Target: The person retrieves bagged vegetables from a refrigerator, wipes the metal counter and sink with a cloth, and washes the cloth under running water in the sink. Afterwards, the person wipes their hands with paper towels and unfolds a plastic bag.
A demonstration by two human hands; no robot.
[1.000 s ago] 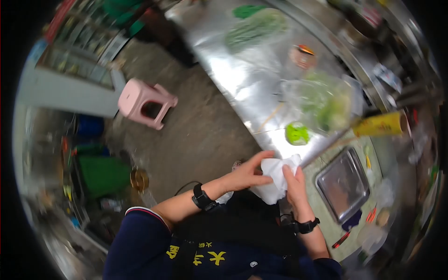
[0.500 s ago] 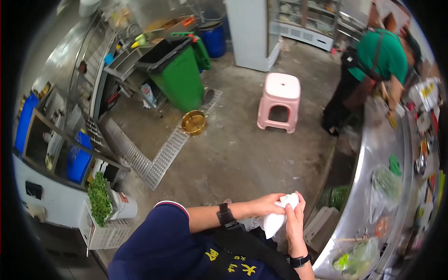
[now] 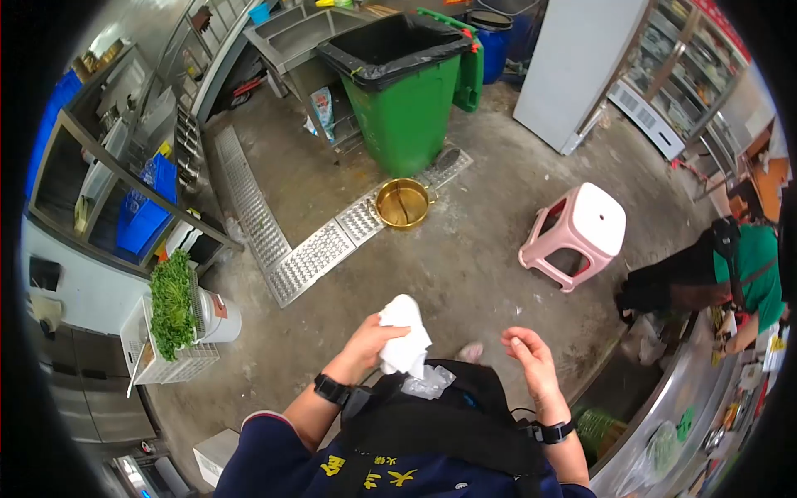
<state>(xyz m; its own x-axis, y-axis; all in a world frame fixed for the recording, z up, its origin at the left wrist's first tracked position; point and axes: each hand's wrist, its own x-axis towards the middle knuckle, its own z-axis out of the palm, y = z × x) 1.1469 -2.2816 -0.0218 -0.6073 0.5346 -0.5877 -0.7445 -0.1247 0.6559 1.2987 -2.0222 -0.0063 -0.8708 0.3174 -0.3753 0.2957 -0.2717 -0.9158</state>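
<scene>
My left hand is closed around a crumpled white paper tissue, held in front of my waist. Apart from it, off to the right, my right hand is raised and holds nothing I can see, its fingers loosely bent. Just below the tissue, a piece of clear plastic sticks up at the top of my black apron. Each wrist wears a dark band.
Ahead stand a green wheeled bin with a black liner, a brass-coloured pot on the drain grating, and a pink stool. A person in green bends over the steel counter. Leafy greens stand left.
My right hand has let go of the tissue and moved away to the right. The tissue stays in my left hand. My view has turned left, so the bin and stool appear farther right.
</scene>
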